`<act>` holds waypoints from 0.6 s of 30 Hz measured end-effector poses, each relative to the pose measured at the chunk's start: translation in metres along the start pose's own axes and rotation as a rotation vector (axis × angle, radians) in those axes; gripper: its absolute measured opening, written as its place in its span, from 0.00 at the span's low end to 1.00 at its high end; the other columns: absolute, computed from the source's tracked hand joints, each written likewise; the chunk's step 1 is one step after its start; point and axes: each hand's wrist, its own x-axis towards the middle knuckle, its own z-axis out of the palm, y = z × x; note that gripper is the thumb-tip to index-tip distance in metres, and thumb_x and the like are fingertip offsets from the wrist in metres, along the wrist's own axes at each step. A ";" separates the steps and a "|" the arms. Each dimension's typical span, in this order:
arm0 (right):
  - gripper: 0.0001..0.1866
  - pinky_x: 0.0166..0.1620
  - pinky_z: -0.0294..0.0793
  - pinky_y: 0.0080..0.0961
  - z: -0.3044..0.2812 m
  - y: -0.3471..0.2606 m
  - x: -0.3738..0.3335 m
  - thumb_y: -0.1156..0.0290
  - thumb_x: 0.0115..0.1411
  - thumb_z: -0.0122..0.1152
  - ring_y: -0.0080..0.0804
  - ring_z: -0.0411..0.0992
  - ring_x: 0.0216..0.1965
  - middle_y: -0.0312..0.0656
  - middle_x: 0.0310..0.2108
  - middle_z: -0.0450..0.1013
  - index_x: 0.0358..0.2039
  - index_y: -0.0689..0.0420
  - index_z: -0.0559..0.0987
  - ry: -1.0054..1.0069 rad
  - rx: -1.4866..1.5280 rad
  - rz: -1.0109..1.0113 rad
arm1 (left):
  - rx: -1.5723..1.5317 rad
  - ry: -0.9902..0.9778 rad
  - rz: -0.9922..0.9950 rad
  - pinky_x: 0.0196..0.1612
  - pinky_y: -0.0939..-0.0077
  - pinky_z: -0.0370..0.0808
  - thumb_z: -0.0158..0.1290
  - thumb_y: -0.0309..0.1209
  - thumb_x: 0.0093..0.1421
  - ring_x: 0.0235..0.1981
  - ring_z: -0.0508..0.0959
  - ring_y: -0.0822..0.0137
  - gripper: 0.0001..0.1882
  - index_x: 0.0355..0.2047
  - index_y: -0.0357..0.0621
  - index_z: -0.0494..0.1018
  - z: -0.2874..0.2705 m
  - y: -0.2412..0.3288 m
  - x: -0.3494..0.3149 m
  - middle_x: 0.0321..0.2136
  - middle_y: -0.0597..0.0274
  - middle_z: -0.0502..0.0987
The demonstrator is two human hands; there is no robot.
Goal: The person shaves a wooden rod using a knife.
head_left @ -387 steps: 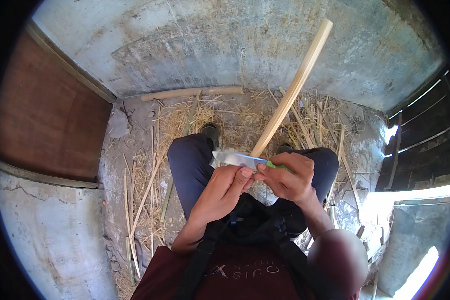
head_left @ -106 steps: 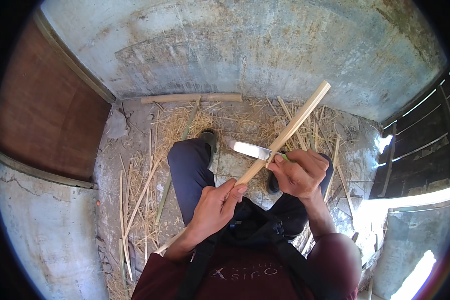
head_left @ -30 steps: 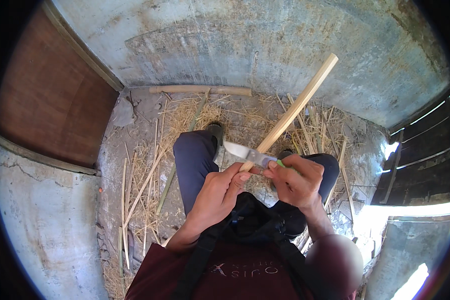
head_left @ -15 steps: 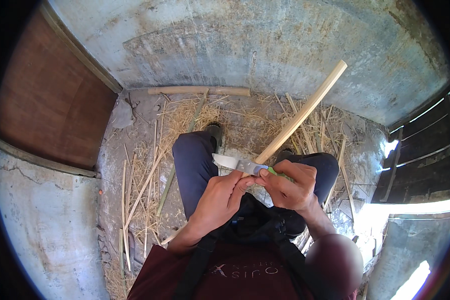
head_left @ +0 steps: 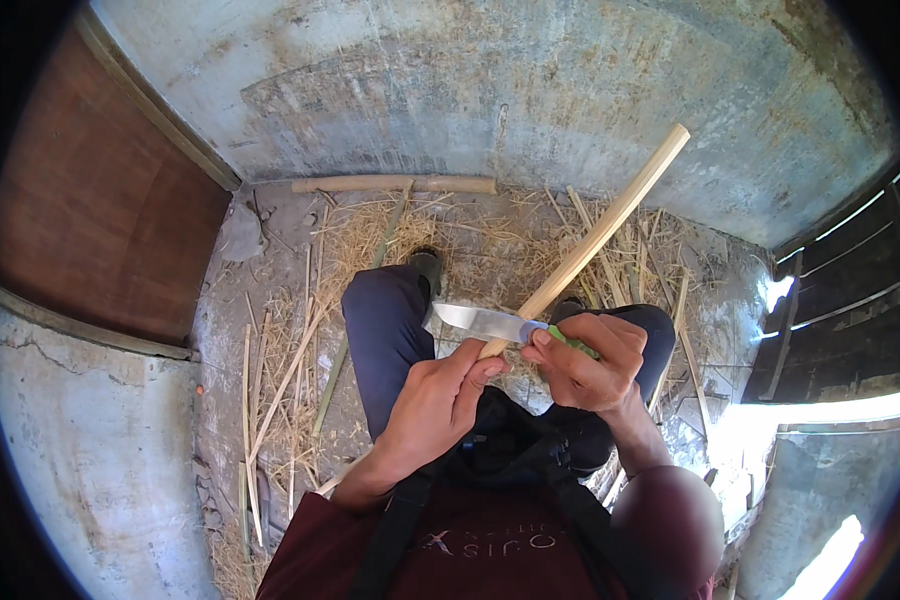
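My left hand (head_left: 435, 395) is closed around the near end of a long pale stick of wood or split bamboo (head_left: 610, 220). The stick slants away up to the right, over my knee. In my right hand (head_left: 598, 358) is a knife (head_left: 478, 320), gripped by its green handle. Its broad metal blade points left and lies across the stick, just beyond my left fingers. My right thumb rests close to where blade and handle meet. Both hands are close together, above my lap.
Pale shavings (head_left: 355, 240) and thin split strips (head_left: 288, 380) litter the floor on both sides of my legs. A thick pole (head_left: 395, 185) lies along the foot of the stained wall (head_left: 400, 90). A brown door panel (head_left: 100, 190) stands left, dark slatted boards (head_left: 840, 310) right.
My right hand and the knife have shifted slightly right, away from my left fingers. More of the stick's near end shows. My left hand keeps its hold in nearly the same place.
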 end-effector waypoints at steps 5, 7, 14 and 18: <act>0.18 0.19 0.65 0.25 0.002 0.006 -0.004 0.66 0.52 0.86 0.25 0.71 0.18 0.33 0.25 0.75 0.41 0.48 0.87 0.049 -0.052 -0.019 | 0.020 -0.005 -0.026 0.28 0.55 0.74 0.52 0.32 0.78 0.26 0.82 0.40 0.10 0.48 0.36 0.74 -0.005 0.003 0.000 0.23 0.44 0.78; 0.15 0.19 0.66 0.25 0.000 0.006 -0.002 0.66 0.52 0.85 0.26 0.72 0.19 0.34 0.25 0.75 0.39 0.48 0.87 0.055 -0.072 0.004 | 0.032 -0.006 -0.026 0.28 0.54 0.74 0.52 0.32 0.78 0.25 0.82 0.40 0.10 0.46 0.36 0.74 -0.006 0.003 -0.001 0.24 0.44 0.78; 0.14 0.20 0.68 0.27 -0.007 0.021 -0.001 0.68 0.49 0.86 0.29 0.73 0.18 0.37 0.24 0.76 0.36 0.52 0.89 0.057 -0.137 0.069 | 0.061 0.005 -0.057 0.28 0.59 0.72 0.52 0.29 0.78 0.23 0.79 0.45 0.09 0.42 0.35 0.75 -0.013 0.001 -0.008 0.25 0.47 0.80; 0.15 0.20 0.68 0.28 -0.010 0.029 -0.004 0.70 0.49 0.86 0.30 0.72 0.18 0.38 0.24 0.77 0.37 0.53 0.90 0.050 -0.142 0.105 | 0.071 0.003 -0.046 0.29 0.56 0.76 0.51 0.28 0.78 0.27 0.83 0.40 0.08 0.42 0.34 0.74 -0.014 -0.001 -0.008 0.28 0.45 0.83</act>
